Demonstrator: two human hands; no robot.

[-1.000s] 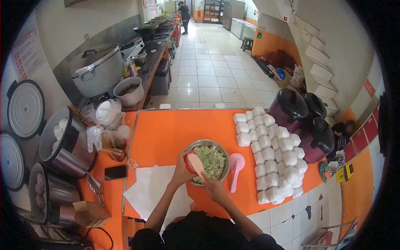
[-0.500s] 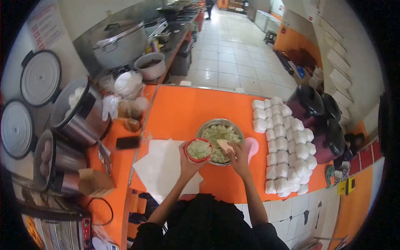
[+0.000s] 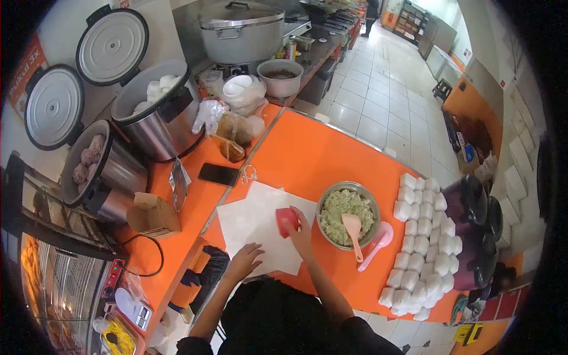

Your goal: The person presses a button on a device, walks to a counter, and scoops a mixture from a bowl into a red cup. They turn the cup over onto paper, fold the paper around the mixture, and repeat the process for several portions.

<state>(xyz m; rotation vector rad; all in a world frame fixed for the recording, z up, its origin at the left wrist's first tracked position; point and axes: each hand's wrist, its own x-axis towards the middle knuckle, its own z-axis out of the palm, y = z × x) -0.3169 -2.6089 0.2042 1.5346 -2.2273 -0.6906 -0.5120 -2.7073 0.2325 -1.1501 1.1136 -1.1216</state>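
My right hand grips a small red bowl, which is turned over, its rounded outside facing up, over white paper sheets. What lies under it is hidden. Close to the lower edge of the paper, my left hand is open with fingers stretched out, holding nothing. To the right stands a metal bowl of pale green, crumbly food. A peach-coloured rice paddle rests in that food, its handle over the rim. Beside the bowl lies a pink ladle.
Many white wrapped parcels are stacked at right, before dark red cookers. At left are open cookers holding white and brownish bundles, a phone, a cardboard box and plastic bags. A glass warmer stands lower left.
The paddle has left my right hand and sits in the metal bowl. The filled red bowl has passed from left to right hand and been overturned on the paper. The view has swung left.
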